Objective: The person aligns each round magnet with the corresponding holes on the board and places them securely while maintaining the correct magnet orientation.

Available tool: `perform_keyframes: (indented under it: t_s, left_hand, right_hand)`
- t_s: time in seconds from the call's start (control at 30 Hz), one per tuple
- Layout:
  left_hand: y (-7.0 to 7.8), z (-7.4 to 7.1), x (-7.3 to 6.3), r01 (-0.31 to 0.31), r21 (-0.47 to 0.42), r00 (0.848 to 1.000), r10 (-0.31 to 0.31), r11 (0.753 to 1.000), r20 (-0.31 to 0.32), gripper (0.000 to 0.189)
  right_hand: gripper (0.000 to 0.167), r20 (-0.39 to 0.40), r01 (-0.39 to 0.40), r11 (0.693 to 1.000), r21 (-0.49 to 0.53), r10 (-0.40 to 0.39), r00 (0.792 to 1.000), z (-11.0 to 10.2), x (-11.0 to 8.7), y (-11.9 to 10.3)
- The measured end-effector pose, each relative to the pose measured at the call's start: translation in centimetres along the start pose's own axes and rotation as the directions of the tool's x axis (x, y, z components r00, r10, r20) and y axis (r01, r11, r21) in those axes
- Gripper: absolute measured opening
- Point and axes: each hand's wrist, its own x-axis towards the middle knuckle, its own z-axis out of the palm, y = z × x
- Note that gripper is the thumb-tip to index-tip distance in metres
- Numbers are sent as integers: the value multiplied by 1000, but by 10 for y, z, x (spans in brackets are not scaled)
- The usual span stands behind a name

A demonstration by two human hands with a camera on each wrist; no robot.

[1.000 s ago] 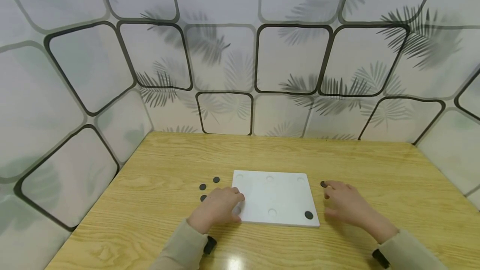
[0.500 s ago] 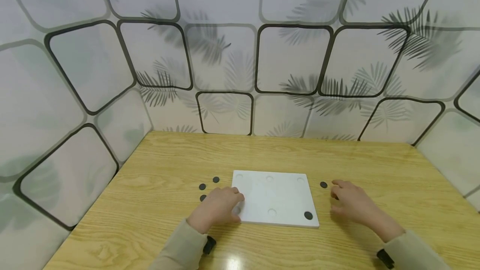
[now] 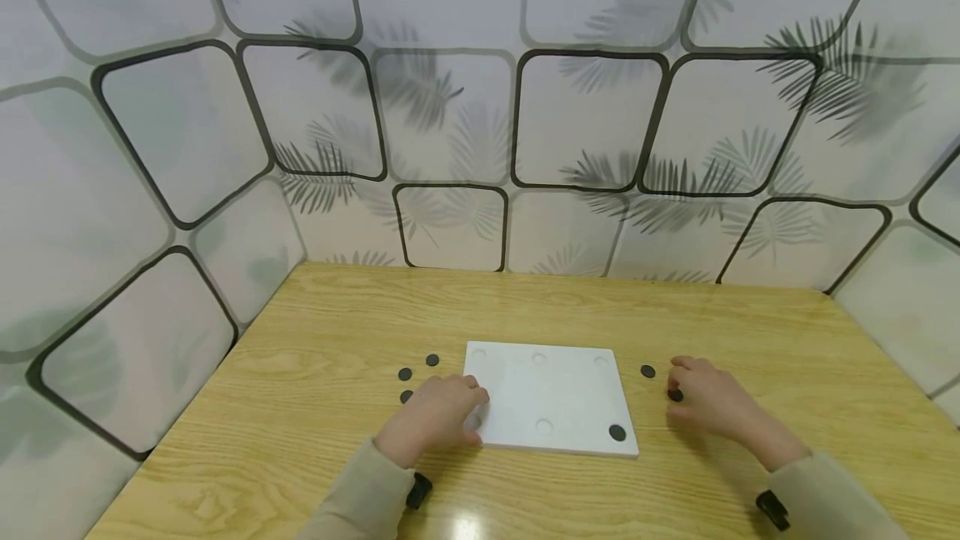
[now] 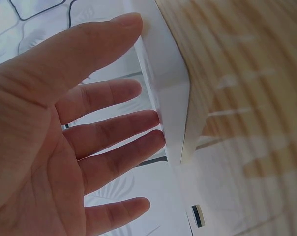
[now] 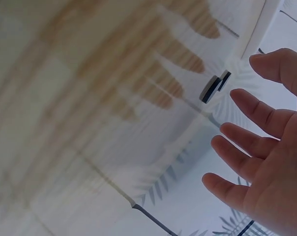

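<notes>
A white rectangular board [image 3: 558,394] with shallow round recesses lies on the table, one black disc [image 3: 617,432] in its front right corner. My left hand [image 3: 437,413] rests at the board's left side, thumb and fingertips touching the edge, fingers nearly straight in the left wrist view. To the right of the board lies a loose black disc [image 3: 648,371]. A second one, a dark disc [image 3: 676,395], shows just under the fingers of my right hand [image 3: 708,402]. In the right wrist view, the relaxed fingers [image 5: 254,110] are apart from the nearer disc [image 5: 210,89].
Several black discs [image 3: 405,374] lie on the wooden table [image 3: 337,315] to the left of the board, one partly hidden by the left hand. A patterned wall [image 3: 450,223] stands behind the table.
My right hand has drawn back to the right from the far loose disc, and the second disc now shows under its fingers. The left hand and the board have stayed in place.
</notes>
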Motion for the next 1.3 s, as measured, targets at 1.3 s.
perform_keyframes:
  t_s: [1.3]
  left_hand:
    - [1,-2,-1,5,-4,1000,-5,1000,4,38]
  right_hand:
    - [15,78,-17,1000,-13,18,997,4,5,13]
